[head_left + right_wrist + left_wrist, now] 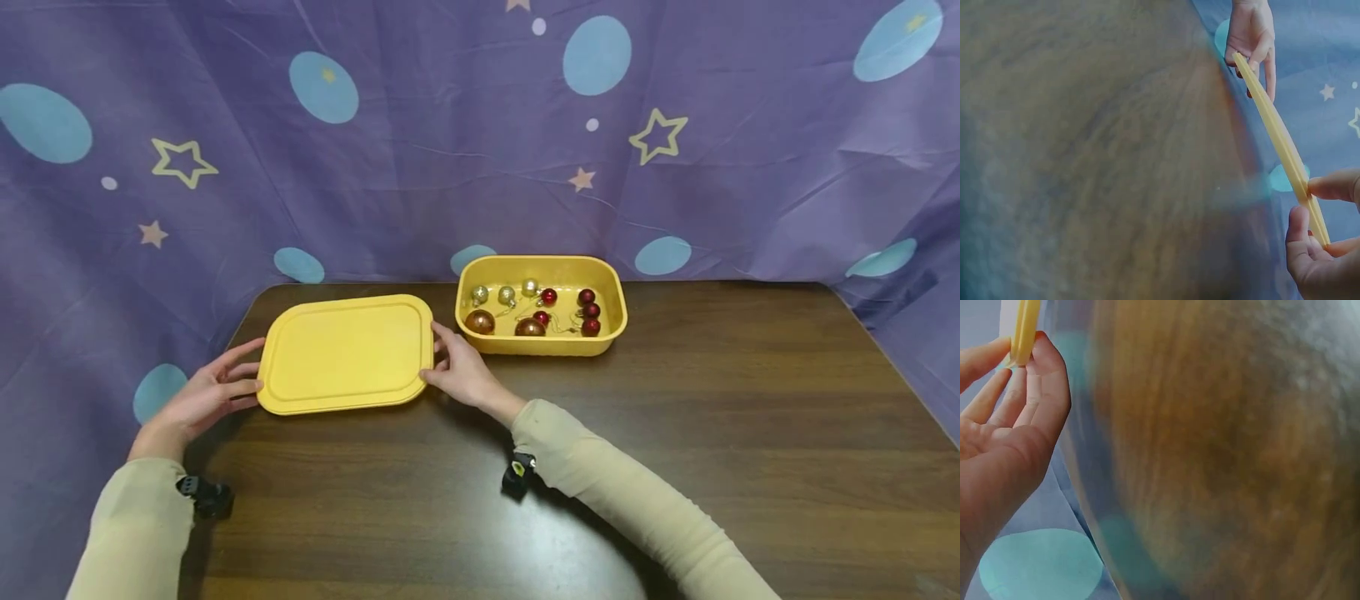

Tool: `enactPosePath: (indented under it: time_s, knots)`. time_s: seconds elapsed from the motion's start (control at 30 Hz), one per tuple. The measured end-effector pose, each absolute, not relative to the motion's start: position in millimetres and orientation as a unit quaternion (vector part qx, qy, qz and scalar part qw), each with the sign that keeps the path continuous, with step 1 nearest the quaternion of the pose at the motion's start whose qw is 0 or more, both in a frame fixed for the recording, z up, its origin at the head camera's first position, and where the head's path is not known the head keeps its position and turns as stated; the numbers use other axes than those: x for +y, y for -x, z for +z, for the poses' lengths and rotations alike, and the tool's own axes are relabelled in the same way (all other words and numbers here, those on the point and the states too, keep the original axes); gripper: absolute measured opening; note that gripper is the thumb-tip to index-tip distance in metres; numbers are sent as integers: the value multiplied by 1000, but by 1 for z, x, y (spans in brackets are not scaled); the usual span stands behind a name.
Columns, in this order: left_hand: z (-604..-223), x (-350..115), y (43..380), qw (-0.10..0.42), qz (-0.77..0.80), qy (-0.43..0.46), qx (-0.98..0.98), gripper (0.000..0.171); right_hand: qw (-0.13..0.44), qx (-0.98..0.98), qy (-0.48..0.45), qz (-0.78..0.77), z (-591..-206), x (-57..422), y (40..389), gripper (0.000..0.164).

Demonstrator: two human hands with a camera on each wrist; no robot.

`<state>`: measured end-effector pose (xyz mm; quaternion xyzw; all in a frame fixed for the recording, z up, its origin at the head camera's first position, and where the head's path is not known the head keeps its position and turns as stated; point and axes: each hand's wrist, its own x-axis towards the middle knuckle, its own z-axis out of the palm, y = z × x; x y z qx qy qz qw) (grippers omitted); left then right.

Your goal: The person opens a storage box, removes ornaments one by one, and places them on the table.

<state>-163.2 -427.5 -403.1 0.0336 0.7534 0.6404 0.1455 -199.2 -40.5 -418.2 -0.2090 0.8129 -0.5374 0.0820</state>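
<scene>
Both hands hold a yellow rectangular lid [341,354] with rounded corners by its short ends, above the left part of the table. The left hand [206,400] pinches its left end between thumb and fingers; in the left wrist view that hand [1016,419] has the lid's edge [1024,331] at its fingertips. At the opposite end the right hand [467,371] grips the rim. Seen from the right wrist, the lid [1275,134] appears edge-on, spanning from the right hand [1329,250] to the left hand [1254,40].
Just right of the lid, a yellow open box [540,346] stands at the table's back edge. Inside lie several small gold and red baubles and two larger copper ones [480,322]. A purple patterned curtain [465,150] hangs behind the brown wooden table [720,400].
</scene>
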Motion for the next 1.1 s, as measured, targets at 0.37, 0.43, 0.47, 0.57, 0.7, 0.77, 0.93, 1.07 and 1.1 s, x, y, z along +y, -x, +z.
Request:
enactPosePath:
  time_s: [0.37, 0.43, 0.47, 0.57, 0.7, 0.77, 0.93, 1.07, 1.1]
  knots:
    - [-410, -421, 174, 115, 620, 13, 776, 73, 106, 819, 158, -541, -430, -44, 207, 69]
    - [-410, -420, 176, 105, 632, 23, 768, 66, 104, 820, 152, -542, -430, -45, 208, 67]
    - [-410, -420, 176, 100, 633, 26, 768, 63, 103, 820, 148, -543, -430, -45, 208, 65]
    - [-411, -418, 178, 84, 630, 35, 771, 60, 105, 815, 138, -553, -430, -46, 209, 65]
    - [-411, -414, 177, 65, 608, 34, 791, 65, 108, 797, 137, -578, -430, -44, 206, 67]
    - [-410, -413, 174, 55, 611, 27, 789, 62, 108, 789, 142, -588, -430, -41, 204, 68]
    - [-406, -412, 170, 26, 613, 15, 789, 52, 100, 779, 167, -596, -425, -29, 198, 64]
    - [-400, -408, 170, 24, 612, 4, 791, 52, 98, 772, 189, -599, -421, -20, 193, 57]
    - [-399, -406, 171, 27, 624, -1, 781, 48, 99, 771, 195, -598, -420, -18, 192, 56]
